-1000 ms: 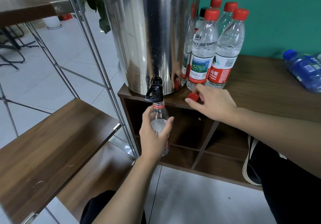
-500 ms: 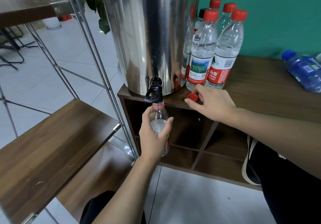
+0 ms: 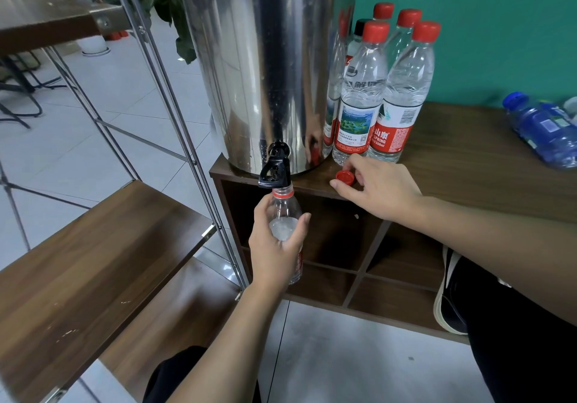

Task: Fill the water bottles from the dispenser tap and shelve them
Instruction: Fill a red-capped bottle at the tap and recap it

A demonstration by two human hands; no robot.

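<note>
A tall steel dispenser [image 3: 265,68] stands on the wooden cabinet [image 3: 468,165], its black tap [image 3: 275,168] hanging over the front edge. My left hand [image 3: 274,252] grips an uncapped clear bottle [image 3: 282,212] upright with its mouth right under the tap; water shows inside near the shoulder. My right hand [image 3: 381,190] rests on the cabinet top, thumb and forefinger around the bottle's red cap [image 3: 344,178]. Several red-capped bottles [image 3: 362,90] stand grouped just right of the dispenser.
A blue bottle [image 3: 543,130] lies on its side at the cabinet's far right. A metal-framed rack with wooden shelves [image 3: 93,262] stands to the left. Open cubbies [image 3: 343,240] sit under the cabinet top. My shoe [image 3: 446,293] is by the lower right cubby.
Both hands keep their places, the left with the bottle under the tap and the right at the cap. Only the view shifts slightly.
</note>
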